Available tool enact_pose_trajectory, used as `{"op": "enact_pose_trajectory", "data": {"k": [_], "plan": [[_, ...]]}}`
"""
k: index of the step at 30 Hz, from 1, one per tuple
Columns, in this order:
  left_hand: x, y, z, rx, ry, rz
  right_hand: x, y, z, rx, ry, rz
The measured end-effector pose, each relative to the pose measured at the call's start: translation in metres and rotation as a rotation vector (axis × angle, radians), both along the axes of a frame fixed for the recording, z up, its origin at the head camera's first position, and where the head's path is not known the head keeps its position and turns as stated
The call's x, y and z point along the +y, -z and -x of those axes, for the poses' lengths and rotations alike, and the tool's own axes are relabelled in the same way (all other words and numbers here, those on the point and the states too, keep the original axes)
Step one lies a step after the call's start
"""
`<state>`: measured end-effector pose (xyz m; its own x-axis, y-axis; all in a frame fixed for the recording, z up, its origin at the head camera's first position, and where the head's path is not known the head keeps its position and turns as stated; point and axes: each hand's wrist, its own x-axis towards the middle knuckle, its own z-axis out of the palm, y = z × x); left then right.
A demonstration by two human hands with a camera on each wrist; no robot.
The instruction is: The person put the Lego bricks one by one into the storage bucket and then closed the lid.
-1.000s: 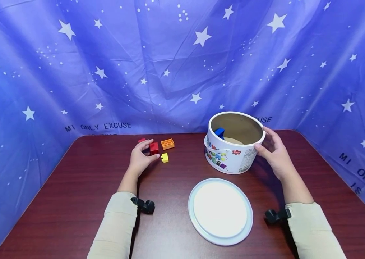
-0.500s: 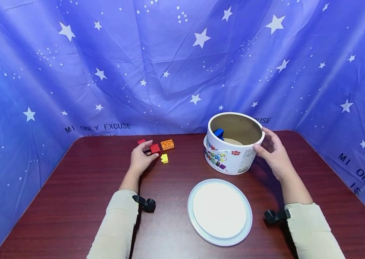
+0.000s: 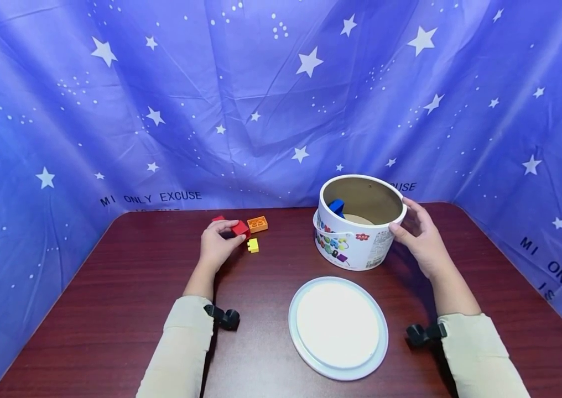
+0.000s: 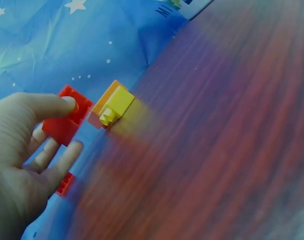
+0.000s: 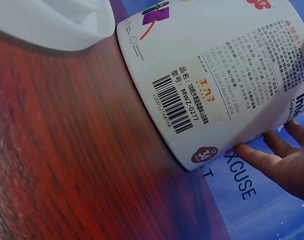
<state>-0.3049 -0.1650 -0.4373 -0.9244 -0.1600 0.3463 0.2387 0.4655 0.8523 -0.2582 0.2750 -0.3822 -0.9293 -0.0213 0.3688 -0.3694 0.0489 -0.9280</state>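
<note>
My left hand (image 3: 217,246) pinches a red toy brick (image 3: 241,228) between thumb and fingers at the back left of the table. In the left wrist view the thumb presses on one face of the red brick (image 4: 67,122), and its far side is hidden. Just right of it lie an orange brick (image 3: 258,223) and a small yellow brick (image 3: 253,245). A second red brick (image 3: 218,218) shows partly behind the hand. On the right, my right hand (image 3: 422,237) grips the rim of a white round bucket (image 3: 350,251), thumb outside. Inside the bucket is a blue brick (image 3: 337,207).
A round white lid (image 3: 338,323) lies on the dark red table (image 3: 256,342) in front of the bucket. The bucket's handle (image 3: 333,231) hangs down at its front left. A blue star-patterned curtain (image 3: 261,99) stands close behind the table and along both sides.
The red brick in my left hand has tilted and shifted slightly right, toward the orange and yellow bricks. My right hand stays at the bucket's rim.
</note>
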Motion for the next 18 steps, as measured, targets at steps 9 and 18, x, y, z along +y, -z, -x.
{"op": "enact_pose_trajectory", "data": {"k": [9,18], "plan": [[0.006,-0.01,-0.003,0.03,0.046,-0.131,0.0,0.0,-0.002,0.001,0.002,-0.006],[0.011,-0.024,-0.007,0.129,0.112,-0.168,0.0,-0.001,-0.001,0.0,0.002,-0.008]]}}
